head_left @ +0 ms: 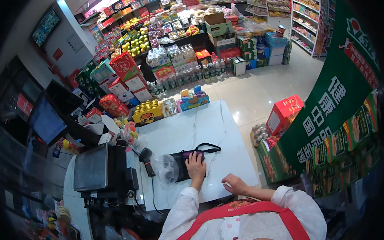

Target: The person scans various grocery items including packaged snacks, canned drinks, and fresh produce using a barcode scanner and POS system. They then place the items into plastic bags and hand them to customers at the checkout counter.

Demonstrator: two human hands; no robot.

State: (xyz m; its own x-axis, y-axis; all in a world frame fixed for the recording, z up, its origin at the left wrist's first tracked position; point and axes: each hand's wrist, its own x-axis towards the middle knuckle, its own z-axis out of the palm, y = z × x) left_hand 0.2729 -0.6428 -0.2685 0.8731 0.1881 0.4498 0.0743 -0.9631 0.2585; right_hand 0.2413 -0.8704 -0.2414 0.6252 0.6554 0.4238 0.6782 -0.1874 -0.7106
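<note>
My left hand [196,166] lies with its fingers spread on a black pouch [182,175] with a wrist strap, resting on the marble-patterned counter [224,150]. Something purple shows under the fingertips. To the right, my right hand [235,184] rests curled near the counter's front edge, with a small white thing at its fingers that I cannot make out. A crumpled clear plastic bag [166,168] touches the pouch's left side. Left of the bag lies a black handheld barcode scanner [146,160] with its cable running down over the counter edge.
A scale with a flat metal plate [92,167] and a monitor [47,120] stand at the left. Along the far counter edge sit a yellow display box [148,117] and a blue carton [194,102]. A green banner [332,97] and a red gift box [285,112] are at the right.
</note>
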